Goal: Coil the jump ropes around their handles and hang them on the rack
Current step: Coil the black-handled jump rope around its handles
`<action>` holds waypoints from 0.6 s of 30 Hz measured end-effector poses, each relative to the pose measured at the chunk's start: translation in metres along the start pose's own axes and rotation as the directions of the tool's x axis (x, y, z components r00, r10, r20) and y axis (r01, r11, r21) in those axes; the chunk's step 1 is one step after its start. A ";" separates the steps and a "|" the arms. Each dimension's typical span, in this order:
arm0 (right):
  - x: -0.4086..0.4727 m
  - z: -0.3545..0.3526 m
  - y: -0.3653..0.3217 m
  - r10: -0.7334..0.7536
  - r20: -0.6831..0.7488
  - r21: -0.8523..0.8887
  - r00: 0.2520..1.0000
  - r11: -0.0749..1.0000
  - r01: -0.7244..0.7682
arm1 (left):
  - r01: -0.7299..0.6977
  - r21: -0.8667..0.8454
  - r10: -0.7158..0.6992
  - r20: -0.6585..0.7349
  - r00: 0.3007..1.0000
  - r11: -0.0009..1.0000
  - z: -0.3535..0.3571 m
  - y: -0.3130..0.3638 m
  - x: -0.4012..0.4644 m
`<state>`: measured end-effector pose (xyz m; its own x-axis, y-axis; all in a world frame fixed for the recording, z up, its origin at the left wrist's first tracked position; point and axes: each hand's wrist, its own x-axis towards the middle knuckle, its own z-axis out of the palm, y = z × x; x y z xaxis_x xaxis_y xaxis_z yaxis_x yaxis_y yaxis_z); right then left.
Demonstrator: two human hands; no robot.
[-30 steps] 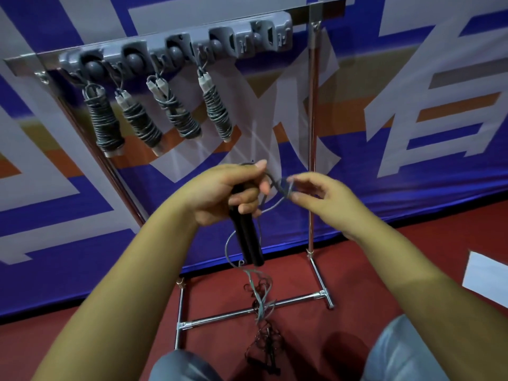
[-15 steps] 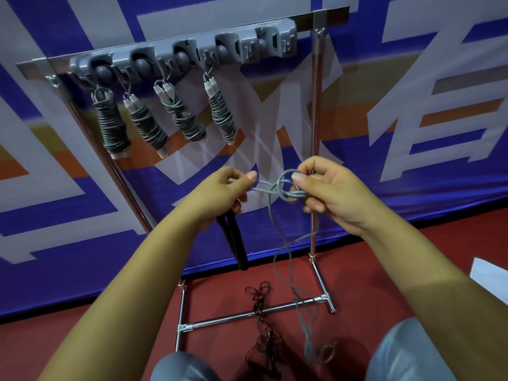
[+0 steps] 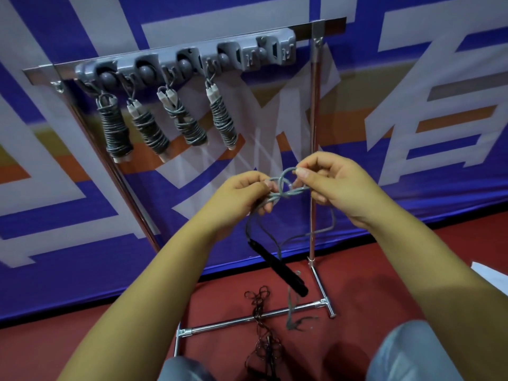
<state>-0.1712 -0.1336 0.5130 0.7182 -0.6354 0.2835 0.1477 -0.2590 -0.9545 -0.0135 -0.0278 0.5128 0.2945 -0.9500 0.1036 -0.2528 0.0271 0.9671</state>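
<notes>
A blue banner [image 3: 412, 160] with white and orange shapes fills the background, meeting the red floor [image 3: 82, 339] along its lower edge. In front of it stands the metal rack [image 3: 314, 149], its right upright rising just behind the hands and its foot bars crossing the floor below them. Along the top bar runs a grey hook strip [image 3: 192, 60]; four coiled jump ropes [image 3: 220, 119] hang from its left hooks, each slanting with its lower end swung rightward, while the hooks at the right end carry nothing. A dark tangled rope [image 3: 261, 325] lies on the floor across the lower foot bar, between the person's knees [image 3: 412, 353]. A white sheet [image 3: 492, 273] shows at the right edge.

The grey jump rope [image 3: 286, 192] is held in the air between the two hands, in front of the rack's right upright. The left hand [image 3: 242, 196] curls its fingers round a bunch of cord; the right hand [image 3: 335, 185] pinches a small loop at thumb and forefinger. The stretch between the two grips runs roughly level and crosses itself in a loop. Below the left hand the cord drops to the black handles [image 3: 277, 268], which dangle free of either grip, their long axis slanting down and to the right, the lower end near the foot bar. More cord trails to the floor there.
</notes>
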 end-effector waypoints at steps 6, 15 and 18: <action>-0.008 -0.017 0.003 -0.074 0.071 -0.028 0.995 0.997 0.076 | 0.068 -0.175 -0.070 -0.002 0.998 0.982 -0.003 -0.002 0.001; -0.010 0.001 0.008 -0.080 0.111 -0.663 0.991 0.737 0.134 | 0.160 -0.161 -0.147 0.091 0.985 0.974 -0.001 0.009 -0.003; -0.013 0.017 -0.003 -0.233 0.182 -0.748 0.955 0.598 0.288 | 0.228 -0.225 -0.196 0.158 0.968 0.947 -0.001 0.010 -0.004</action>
<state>-0.1693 -0.1116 0.5103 0.7753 -0.4144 0.4767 -0.2131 -0.8821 -0.4201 -0.0166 -0.0236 0.5221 0.1884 -0.9740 -0.1259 0.0350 -0.1214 0.9920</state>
